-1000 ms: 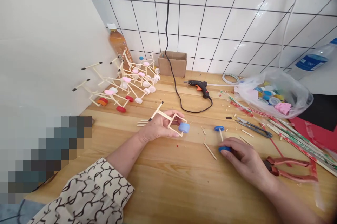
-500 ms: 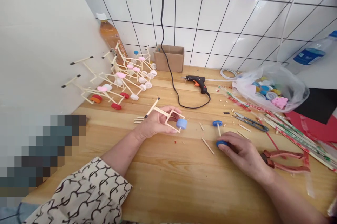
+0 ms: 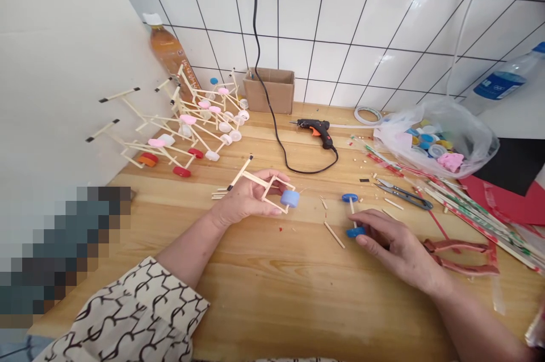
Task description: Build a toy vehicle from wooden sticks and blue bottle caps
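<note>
My left hand (image 3: 251,197) is closed around a small frame of wooden sticks (image 3: 269,185). This frame has a crossbar with black ends (image 3: 240,173) and a light blue bottle cap (image 3: 290,198) mounted as a front wheel. On the table at my right hand (image 3: 385,240) stands a pair of dark blue bottle-cap wheels (image 3: 349,198) joined by a short stick axle (image 3: 352,213). My right thumb and fingers are apart beside the nearer cap, which they partly hide. A loose wooden stick (image 3: 334,235) lies between the hands.
Several stick-and-cap tricycle models (image 3: 187,123) stand back left beside a tea bottle (image 3: 170,55). A cardboard box (image 3: 269,91) and glue gun (image 3: 315,128) are at the back. On the right lie a bag of caps (image 3: 468,123), scissors (image 3: 404,194), red-handled pliers (image 3: 462,248) and wrapped sticks (image 3: 481,217).
My right thumb has come away from the nearer blue cap, and the fingers have opened beside the axle. My left hand still holds the stick frame. The whole view has shifted slightly.
</note>
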`<state>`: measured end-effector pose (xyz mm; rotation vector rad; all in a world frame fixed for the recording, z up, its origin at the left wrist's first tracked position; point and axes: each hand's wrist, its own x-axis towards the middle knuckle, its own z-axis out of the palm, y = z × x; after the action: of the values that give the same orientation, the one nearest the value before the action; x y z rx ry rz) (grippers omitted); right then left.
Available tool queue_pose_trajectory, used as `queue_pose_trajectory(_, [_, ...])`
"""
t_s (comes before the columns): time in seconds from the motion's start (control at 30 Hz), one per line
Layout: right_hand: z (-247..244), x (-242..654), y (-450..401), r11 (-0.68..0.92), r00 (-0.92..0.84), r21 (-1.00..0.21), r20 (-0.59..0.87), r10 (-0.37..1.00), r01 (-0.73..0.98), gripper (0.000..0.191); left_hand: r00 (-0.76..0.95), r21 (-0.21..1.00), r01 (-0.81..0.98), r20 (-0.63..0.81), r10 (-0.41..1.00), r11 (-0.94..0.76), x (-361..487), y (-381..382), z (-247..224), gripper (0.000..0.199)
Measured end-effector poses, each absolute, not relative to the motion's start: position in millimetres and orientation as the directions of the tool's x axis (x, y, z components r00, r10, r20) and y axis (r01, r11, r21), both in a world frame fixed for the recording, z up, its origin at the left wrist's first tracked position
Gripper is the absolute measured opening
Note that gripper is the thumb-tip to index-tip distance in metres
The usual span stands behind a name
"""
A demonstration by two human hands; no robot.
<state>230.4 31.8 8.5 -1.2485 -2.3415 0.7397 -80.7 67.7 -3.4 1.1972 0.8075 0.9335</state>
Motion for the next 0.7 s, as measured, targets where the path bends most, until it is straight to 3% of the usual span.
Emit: queue_pose_trajectory(0.7, [0.8,227.5,33.1,0.542,-0.55,-0.566,0.178,0.816,0.622,0.015,0.412,0.983,-0.146,-0.042,0.91,0.112,-80.1,67.7,-3.3,0.053])
